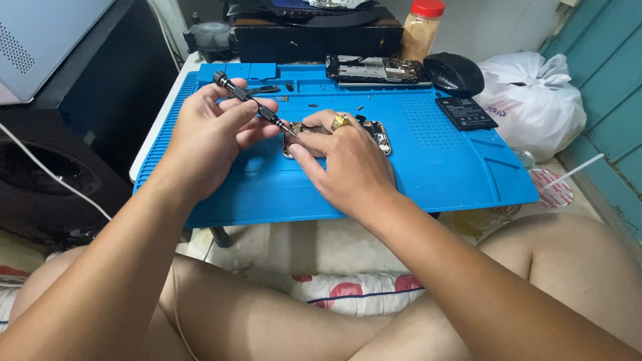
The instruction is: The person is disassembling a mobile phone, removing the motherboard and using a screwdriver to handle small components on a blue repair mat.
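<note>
Left hand (207, 137) fingers pinch screwdriver (254, 105), tip at opened phone (334, 137), mat (435, 167) centre. Right hand (348, 164) fingers press phone down. Loose screws at 12 o'clock. Risk: tip slipping, gouging board; tiny screw rolling off mat.

A work mat (435, 167) fills the frame's middle, lying on a small table. At its centre lies an opened phone (374, 134); behind it, at upper centre, a second phone body (374, 69). To the upper right sit a mouse (455, 72) and a battery (466, 112).
</note>
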